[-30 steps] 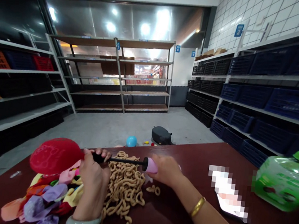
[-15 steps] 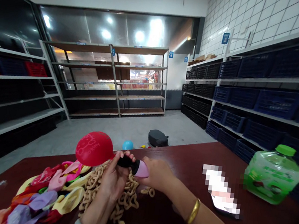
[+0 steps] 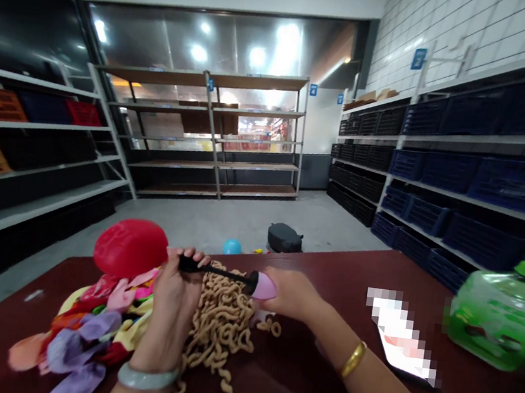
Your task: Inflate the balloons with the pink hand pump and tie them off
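A hand pump (image 3: 227, 273) with a black end, a thin black rod and a pink end is held level over the table. My left hand (image 3: 180, 282) is closed around its black end, with the neck of an inflated red balloon (image 3: 130, 247) at the fingers. Wrapped round the pink end is my right hand (image 3: 291, 294). Under the hands lies a heap of tan, curly rope-like pieces (image 3: 221, 332), whose kind I cannot make out. Beside it, to the left, is a pile of uninflated balloons (image 3: 88, 325) in several colours.
On the dark red table (image 3: 297, 379), a phone (image 3: 401, 338) with a blurred screen lies at right, near a green-capped bottle (image 3: 500, 321). A blue balloon (image 3: 232, 246) and a dark grey bag (image 3: 285, 237) are beyond the far edge. Shelves with crates (image 3: 475, 178) line the room.
My left hand has moved left with the black end and the balloon, away from my right hand. The pump is drawn out, showing its rod. The red balloon looks larger.
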`<action>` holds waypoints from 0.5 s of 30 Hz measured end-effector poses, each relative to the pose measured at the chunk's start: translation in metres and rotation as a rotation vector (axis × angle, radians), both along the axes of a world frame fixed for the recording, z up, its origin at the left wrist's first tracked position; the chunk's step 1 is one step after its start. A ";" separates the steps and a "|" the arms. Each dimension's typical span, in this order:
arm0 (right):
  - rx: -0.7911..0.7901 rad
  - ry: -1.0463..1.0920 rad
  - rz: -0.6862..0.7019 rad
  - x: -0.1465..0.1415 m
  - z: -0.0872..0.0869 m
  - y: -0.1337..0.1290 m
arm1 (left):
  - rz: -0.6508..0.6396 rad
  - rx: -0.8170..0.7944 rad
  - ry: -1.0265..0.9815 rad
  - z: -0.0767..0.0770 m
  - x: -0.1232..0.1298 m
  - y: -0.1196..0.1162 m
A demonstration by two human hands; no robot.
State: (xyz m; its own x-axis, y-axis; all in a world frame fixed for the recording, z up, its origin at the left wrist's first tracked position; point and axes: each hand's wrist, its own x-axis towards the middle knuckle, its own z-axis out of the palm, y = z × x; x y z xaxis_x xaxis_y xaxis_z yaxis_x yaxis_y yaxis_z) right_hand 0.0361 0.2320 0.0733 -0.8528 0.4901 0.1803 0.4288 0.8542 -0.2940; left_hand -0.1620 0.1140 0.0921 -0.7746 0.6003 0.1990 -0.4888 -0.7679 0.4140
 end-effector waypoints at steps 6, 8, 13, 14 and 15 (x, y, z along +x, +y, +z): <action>-0.090 -0.016 0.082 0.003 -0.010 0.007 | 0.070 -0.014 -0.092 -0.004 -0.016 -0.006; -0.126 -0.013 0.102 0.003 -0.010 0.007 | 0.068 -0.006 -0.074 -0.009 -0.009 -0.001; -0.233 0.023 0.090 0.000 -0.008 -0.005 | 0.076 -0.073 0.044 -0.025 0.035 0.016; -0.261 0.034 0.079 -0.002 -0.008 -0.007 | 0.070 -0.098 0.055 -0.027 0.044 0.018; -0.293 0.047 0.071 -0.003 -0.007 -0.010 | 0.053 -0.121 0.062 -0.028 0.052 0.020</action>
